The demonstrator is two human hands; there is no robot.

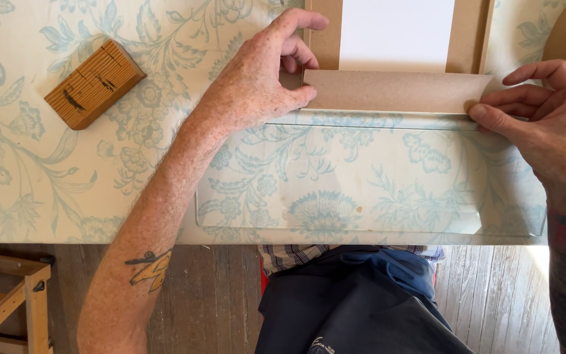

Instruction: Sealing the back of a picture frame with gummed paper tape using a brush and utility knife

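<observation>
While the left hand point(263, 72) and the right hand point(551, 124) each pinch one end of the single brown paper strip point(394, 92) beside one clear sheet point(368, 177), one wooden block point(94, 84) lies far left.

Wooden block point(94, 84) left of cardboard strip point(394, 90)

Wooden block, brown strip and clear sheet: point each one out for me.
Wooden block point(94, 84), head view, middle of its top face.
Brown strip point(394, 91), head view, its centre between the two hands.
Clear sheet point(361, 177), head view, middle of its flat surface.
</observation>
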